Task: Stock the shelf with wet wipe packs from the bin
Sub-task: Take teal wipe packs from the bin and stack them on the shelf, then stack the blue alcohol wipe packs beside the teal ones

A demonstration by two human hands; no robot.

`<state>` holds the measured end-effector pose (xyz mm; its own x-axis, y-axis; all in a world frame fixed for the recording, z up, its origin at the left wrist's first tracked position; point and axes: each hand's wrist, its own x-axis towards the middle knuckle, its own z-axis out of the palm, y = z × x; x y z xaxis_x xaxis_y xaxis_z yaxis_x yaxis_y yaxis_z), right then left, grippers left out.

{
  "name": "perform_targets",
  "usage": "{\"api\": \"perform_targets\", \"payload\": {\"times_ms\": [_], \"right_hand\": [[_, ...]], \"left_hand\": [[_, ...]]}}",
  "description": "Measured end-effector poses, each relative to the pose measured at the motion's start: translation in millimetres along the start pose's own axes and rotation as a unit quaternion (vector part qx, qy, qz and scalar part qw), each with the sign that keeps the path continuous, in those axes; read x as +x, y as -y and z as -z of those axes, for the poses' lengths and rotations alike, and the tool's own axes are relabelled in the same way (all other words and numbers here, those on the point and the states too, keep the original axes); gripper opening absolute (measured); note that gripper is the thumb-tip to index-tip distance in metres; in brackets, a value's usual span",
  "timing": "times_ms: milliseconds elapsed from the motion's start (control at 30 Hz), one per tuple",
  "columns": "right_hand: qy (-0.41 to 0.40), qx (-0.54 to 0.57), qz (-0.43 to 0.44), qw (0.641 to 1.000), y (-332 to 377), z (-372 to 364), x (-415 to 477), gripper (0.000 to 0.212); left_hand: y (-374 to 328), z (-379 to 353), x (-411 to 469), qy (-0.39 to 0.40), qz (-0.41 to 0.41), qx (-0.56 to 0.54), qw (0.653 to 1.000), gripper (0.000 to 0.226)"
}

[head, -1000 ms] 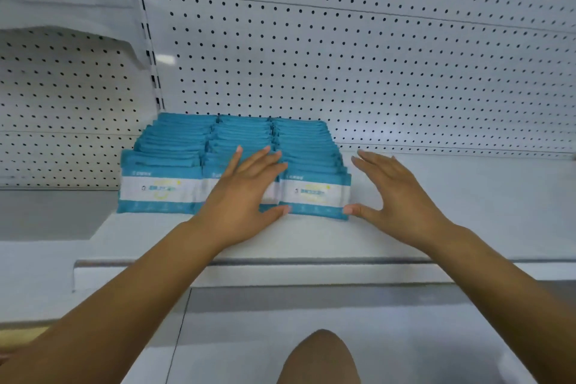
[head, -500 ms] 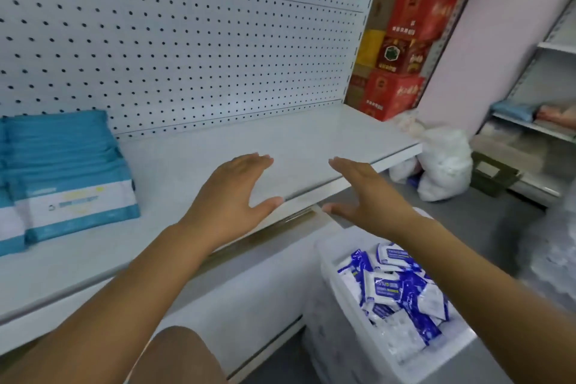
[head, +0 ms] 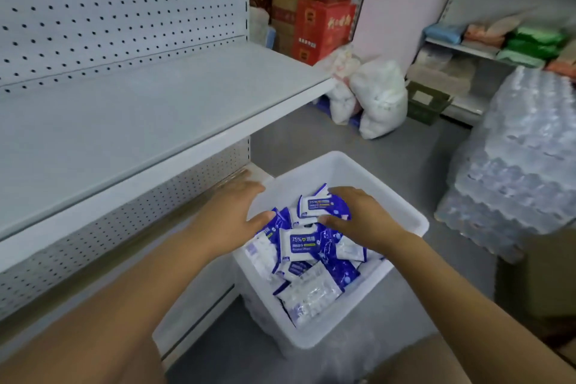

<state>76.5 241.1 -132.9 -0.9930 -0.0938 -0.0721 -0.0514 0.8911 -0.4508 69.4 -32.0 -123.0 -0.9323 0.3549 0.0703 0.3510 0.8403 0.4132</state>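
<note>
Packs of blue-and-white 75% alcohol wet wipes [head: 302, 246] lay jumbled in the white plastic bin [head: 402, 212], which stood on the grey floor [head: 343, 140] just beside the right end of the white shelf [head: 124, 121]. My left hand [head: 232, 212] hung over the bin's left rim, fingers straight and spread, thumb stretched towards the heap, holding nothing. My right hand [head: 364, 218] lay over the top pack [head: 314, 206] near the bin's far edge, fingers curved across it and thumb at its near edge; whether it truly gripped, I could not tell.
</note>
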Motion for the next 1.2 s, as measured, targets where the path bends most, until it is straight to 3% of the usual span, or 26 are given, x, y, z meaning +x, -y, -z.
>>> {"api": "perform_targets", "payload": {"times_ms": [333, 633, 767, 833, 900, 967, 1100, 1200], "right_hand": [[0.113, 0.043, -0.02, 0.992, -10.8, -69.1, 32.3, 0.063], [0.169, -0.171, -0.012, 0.971, -8.8, -108.6, 68.8, 0.07], [0.122, -0.056, -0.009, 0.991, -1.2, -105.8, 80.7, 0.037], [0.088, 0.038, -0.018, 0.995, 9.5, -106.8, 84.4, 0.034], [0.104, 0.099, -0.042, 0.989, 20.9, -114.7, 91.6, 0.032], [0.106, 0.093, -0.046, 0.989, 25.2, -131.6, 100.2, 0.022], [0.037, 0.127, -0.072, 0.989, 24.0, -143.3, 107.2, 0.033], [0.036, 0.168, -0.09, 0.981, 22.0, -136.9, 103.8, 0.02]], "left_hand": [[24.9, -23.8, 16.7, 0.087, 0.081, 0.017, 0.993, 0.062], [74.7, -37.4, 33.8, 0.146, 0.099, 0.007, 0.984, 0.066], [90.8, -32.8, 47.3, 0.157, 0.114, -0.054, 0.98, 0.061], [96.4, -32.1, 49.3, 0.162, 0.122, -0.072, 0.977, 0.06], [98.5, -33.4, 48.6, 0.168, 0.125, -0.079, 0.975, 0.06], [97.4, -34.2, 47.8, 0.164, 0.125, -0.076, 0.976, 0.059], [90.1, -32.0, 51.0, 0.158, 0.124, -0.075, 0.977, 0.056], [84.1, -32.1, 54.5, 0.149, 0.122, -0.104, 0.976, 0.053]]}}
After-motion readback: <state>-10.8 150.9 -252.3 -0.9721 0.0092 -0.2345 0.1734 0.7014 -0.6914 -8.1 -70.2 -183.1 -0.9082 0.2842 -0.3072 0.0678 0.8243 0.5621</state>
